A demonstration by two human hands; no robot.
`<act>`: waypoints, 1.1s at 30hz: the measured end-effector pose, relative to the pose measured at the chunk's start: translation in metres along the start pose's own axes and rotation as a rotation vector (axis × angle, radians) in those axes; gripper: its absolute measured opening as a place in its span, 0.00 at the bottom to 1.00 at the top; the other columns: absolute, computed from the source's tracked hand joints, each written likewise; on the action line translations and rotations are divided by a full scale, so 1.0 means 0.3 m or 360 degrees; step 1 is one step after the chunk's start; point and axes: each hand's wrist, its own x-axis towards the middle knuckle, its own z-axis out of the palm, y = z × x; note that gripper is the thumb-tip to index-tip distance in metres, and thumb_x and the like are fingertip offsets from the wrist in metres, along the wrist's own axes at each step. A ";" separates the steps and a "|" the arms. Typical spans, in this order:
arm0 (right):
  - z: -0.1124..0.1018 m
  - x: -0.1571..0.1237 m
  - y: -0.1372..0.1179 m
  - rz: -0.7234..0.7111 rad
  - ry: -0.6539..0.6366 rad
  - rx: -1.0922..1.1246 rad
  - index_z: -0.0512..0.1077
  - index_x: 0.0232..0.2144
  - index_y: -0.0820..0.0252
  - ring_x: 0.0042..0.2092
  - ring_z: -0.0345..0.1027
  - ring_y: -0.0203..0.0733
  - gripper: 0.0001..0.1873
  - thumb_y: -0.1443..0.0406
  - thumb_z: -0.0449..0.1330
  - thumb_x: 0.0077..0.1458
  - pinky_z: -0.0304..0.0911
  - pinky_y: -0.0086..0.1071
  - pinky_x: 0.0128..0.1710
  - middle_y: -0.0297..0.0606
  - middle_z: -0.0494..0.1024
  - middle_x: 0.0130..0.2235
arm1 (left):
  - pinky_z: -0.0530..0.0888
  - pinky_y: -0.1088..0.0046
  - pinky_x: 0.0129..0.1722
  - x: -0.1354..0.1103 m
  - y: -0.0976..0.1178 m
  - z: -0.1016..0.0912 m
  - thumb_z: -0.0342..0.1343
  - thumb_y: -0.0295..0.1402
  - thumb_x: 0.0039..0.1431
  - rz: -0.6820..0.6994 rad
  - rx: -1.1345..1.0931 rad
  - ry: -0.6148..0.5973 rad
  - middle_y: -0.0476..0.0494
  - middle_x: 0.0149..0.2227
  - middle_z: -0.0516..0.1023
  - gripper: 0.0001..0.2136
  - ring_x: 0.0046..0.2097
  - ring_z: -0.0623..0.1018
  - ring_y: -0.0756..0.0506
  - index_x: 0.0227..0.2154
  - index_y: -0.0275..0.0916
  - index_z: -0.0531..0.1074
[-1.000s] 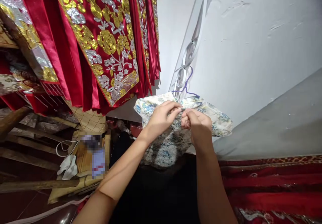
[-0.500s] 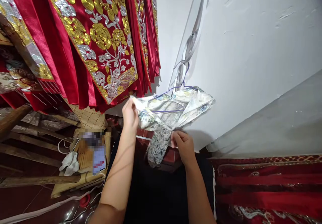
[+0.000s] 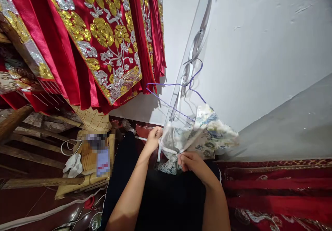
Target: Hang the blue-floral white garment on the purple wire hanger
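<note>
A white floral garment (image 3: pixel 204 137) with blue and green print hangs half off a thin purple wire hanger (image 3: pixel 176 96). The hanger hooks on a clear strip (image 3: pixel 194 51) on the white wall. Its left arm is bare and its right arm is still inside the cloth. My left hand (image 3: pixel 153 139) pinches the garment's left edge. My right hand (image 3: pixel 190 163) is closed on a bunched part of the cloth lower down, above my dark-clothed lap.
Red satin cloths with gold and silver sequin flowers (image 3: pixel 103 40) hang at upper left. Below them are wooden beams (image 3: pixel 31 182), a woven chair (image 3: pixel 90 151) with a white rag (image 3: pixel 74 165), and cords on the dark floor. Red embroidered cloth (image 3: pixel 280 193) lies at right.
Both hands moved down from the garment's collar and drew the cloth down. The hanger's left arm has come free of the garment and now sticks out bare.
</note>
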 end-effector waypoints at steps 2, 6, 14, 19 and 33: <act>-0.025 0.014 0.003 -0.0086 0.0337 -0.0087 0.76 0.24 0.60 0.28 0.69 0.44 0.22 0.47 0.61 0.53 0.61 0.33 0.28 0.39 0.76 0.24 | 0.70 0.75 0.35 0.007 0.071 0.022 0.47 0.44 0.67 -0.0021 -0.0205 0.0069 0.46 0.32 0.73 0.14 0.33 0.72 0.49 0.37 0.37 0.69; -0.002 0.063 -0.053 -0.0353 0.0743 0.0130 0.77 0.34 0.58 0.43 0.72 0.52 0.29 0.39 0.56 0.54 0.66 0.38 0.43 0.43 0.80 0.38 | 0.71 0.73 0.40 -0.025 0.284 0.070 0.52 0.46 0.65 0.0032 -0.0346 -0.0224 0.46 0.35 0.73 0.14 0.36 0.72 0.47 0.38 0.40 0.71; 0.095 -0.015 -0.203 -0.0280 0.0065 0.0605 0.75 0.39 0.58 0.37 0.72 0.49 0.30 0.39 0.54 0.54 0.66 0.37 0.34 0.42 0.78 0.33 | 0.66 0.67 0.56 -0.066 0.436 0.004 0.55 0.41 0.63 0.0186 0.0011 -0.0540 0.40 0.49 0.75 0.12 0.53 0.72 0.39 0.45 0.44 0.77; -0.065 0.018 -0.307 -0.0646 0.0299 -0.0139 0.73 0.28 0.60 0.32 0.67 0.40 0.07 0.64 0.64 0.44 0.61 0.30 0.31 0.34 0.75 0.28 | 0.62 0.73 0.30 -0.019 0.299 -0.133 0.54 0.49 0.61 -0.0129 0.0553 -0.1106 0.49 0.21 0.69 0.20 0.25 0.67 0.48 0.23 0.38 0.74; -0.179 0.284 -0.135 -0.0901 0.0783 -0.0518 0.78 0.37 0.58 0.34 0.69 0.42 0.19 0.70 0.52 0.44 0.61 0.30 0.34 0.34 0.80 0.32 | 0.65 0.59 0.53 0.109 0.393 -0.487 0.47 0.38 0.63 0.0094 0.2113 -0.0668 0.36 0.48 0.80 0.15 0.52 0.76 0.35 0.37 0.40 0.79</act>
